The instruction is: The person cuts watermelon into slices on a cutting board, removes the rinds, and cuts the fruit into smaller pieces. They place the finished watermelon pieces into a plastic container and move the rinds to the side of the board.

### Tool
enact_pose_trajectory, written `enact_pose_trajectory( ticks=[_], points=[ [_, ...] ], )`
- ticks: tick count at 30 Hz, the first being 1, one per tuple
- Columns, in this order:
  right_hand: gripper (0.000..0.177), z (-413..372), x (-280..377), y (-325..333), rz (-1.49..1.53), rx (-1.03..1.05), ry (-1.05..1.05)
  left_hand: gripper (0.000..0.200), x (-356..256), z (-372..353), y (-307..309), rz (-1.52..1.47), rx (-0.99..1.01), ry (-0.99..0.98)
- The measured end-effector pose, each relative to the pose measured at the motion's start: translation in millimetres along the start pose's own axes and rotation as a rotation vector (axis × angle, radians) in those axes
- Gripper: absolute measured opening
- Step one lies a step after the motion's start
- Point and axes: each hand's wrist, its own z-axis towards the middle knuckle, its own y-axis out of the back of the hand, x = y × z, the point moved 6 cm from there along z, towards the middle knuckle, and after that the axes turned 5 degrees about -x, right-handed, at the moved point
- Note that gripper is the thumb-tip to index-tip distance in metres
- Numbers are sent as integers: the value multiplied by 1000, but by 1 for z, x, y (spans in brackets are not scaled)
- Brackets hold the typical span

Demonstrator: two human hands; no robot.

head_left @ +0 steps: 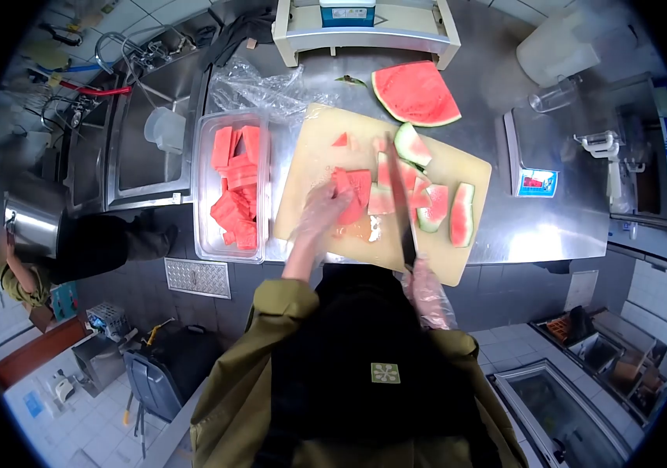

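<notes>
One left hand, clear-gloved, fingertips at red watermelon flesh on the pale-yellow cutting board; whether gripping, cannot tell. One right hand, clear-gloved, apart from the left, clamped on a long, dark-handled knife, blade across the board. Beside blade: rind-edged pieces. Left of board: clear plastic tub, red chunks. Beyond board, steel tabletop: red wedge. Step, by judgement: cutting up; slick flesh calls for fingers clear of the edge. Right of board: blue-and-white label, writing illegible.
</notes>
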Motion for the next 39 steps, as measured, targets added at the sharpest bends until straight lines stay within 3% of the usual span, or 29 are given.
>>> enact_pose_trajectory(
  ticks=[3, 6, 9, 12, 15, 18, 19, 21, 23, 25, 26, 28, 29, 30, 32, 34, 35, 37, 38, 39],
  points=[
    [69, -7, 12, 24, 172, -73, -24, 60, -11, 21, -38, 596, -569, -78],
    [69, -6, 2, 30, 183, -80, 27, 67, 0, 34, -63, 810, -462, 54],
    [68, -11, 3, 34, 154, -45, 63, 64, 0, 51, -61, 678, -483, -41],
    [66, -2, -13, 24, 229, 5, 131, 57, 8, 78, -65, 745, -233, -37],
    [64, -5, -3, 21, 232, 77, 52, 56, 13, 66, -81, 1115, -579, -449],
    [62, 0, -5, 21, 242, 86, 74, 53, -3, 34, -40, 270, -583, -169],
    [62, 1, -3, 21, 237, 67, 67, 57, -2, 32, -27, 323, -642, -71],
    [63, 6, -3, 23, 207, 53, 79, 49, -28, 4, 27, -5, -433, 63],
    [64, 9, 1, 24, 176, 73, 100, 41, 29, 27, 82, -271, -520, -171],
    [64, 5, 9, 26, 153, 84, 64, 42, 13, 8, 145, -377, -752, -269],
    [64, 3, 13, 26, 177, 82, 57, 49, -29, -25, 170, -18, -907, -143],
    [64, -1, 18, 23, 227, 76, 45, 70, 10, -1, 218, 338, -1135, -72],
    [64, 0, 17, 21, 259, 92, 43, 70, 14, 2, 228, 422, -1148, -87],
    [65, -2, 20, 21, 246, 88, 47, 65, 29, 14, 237, 426, -954, 62],
    [65, -8, 30, 20, 218, 76, 60, 50, 14, 19, 233, 772, -854, 129],
    [66, -9, 27, 19, 245, 82, 70, 34, -35, 1, 194, 987, -1189, -75],
    [66, -10, 28, 19, 248, 76, 69, 21, -62, -8, 165, 940, -1209, -418],
    [65, -11, 27, 21, 270, 76, 64, 17, -56, 41, 110, 795, -768, -746],
    [65, -12, 26, 22, 289, 82, 61, 19, -66, 48, 79, 527, -504, -586],
    [64, -12, 25, 23, 309, 88, 58, 25, -89, 42, 45, 626, -595, -889]
  ],
)
